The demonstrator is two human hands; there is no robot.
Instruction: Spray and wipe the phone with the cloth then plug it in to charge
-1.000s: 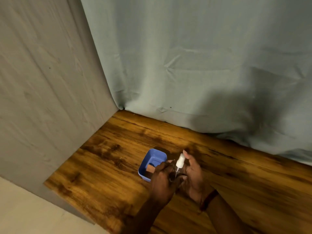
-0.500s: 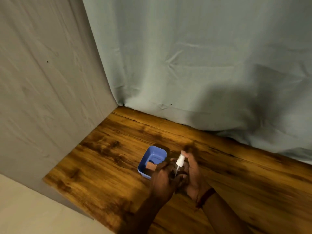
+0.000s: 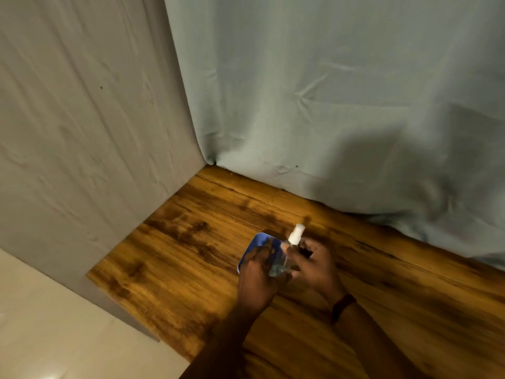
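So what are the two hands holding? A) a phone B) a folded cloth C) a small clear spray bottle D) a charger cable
C: the left hand and the right hand both grip a clear spray bottle with a white top, and the blue tray is partly hidden behind them.

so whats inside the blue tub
Only a strip of inner wall of the blue tub shows. The left hand, gripping the spray bottle, covers the rest, so its contents cannot be told.

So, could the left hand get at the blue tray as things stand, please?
Likely yes: the blue tray sits just beyond the left hand, with nothing between them. But that hand grips the spray bottle, shared with the right hand, so it must let go first.
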